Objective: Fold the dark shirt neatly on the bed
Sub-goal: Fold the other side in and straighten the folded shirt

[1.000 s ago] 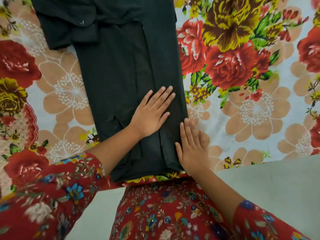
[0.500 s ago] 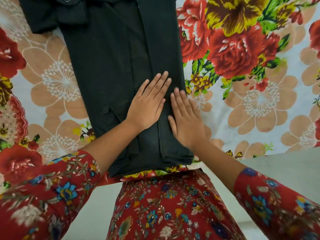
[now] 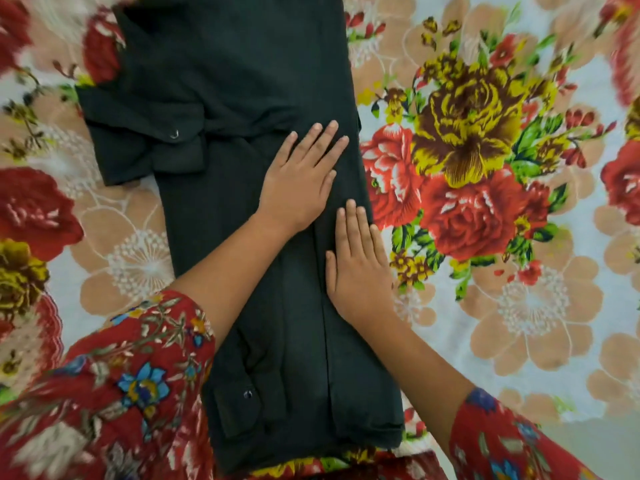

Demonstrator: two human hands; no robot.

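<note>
Shirt [image 3: 242,81], dark, lies folded into a narrow strip on the bed [image 3: 485,306], sleeve [image 3: 138,143] bunched upper left; your left hand [image 3: 301,178] and right hand [image 3: 360,268] press it flat-palmed.

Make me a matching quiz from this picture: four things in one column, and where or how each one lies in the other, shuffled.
1. left hand
2. right hand
3. dark shirt
4. bedsheet

A. floral, lying under everything
B. flat on the shirt's right edge, nearer the person
C. folded into a long narrow strip
D. flat on the shirt, farther up

Pairs: 1-D, 2-B, 3-C, 4-A
</note>
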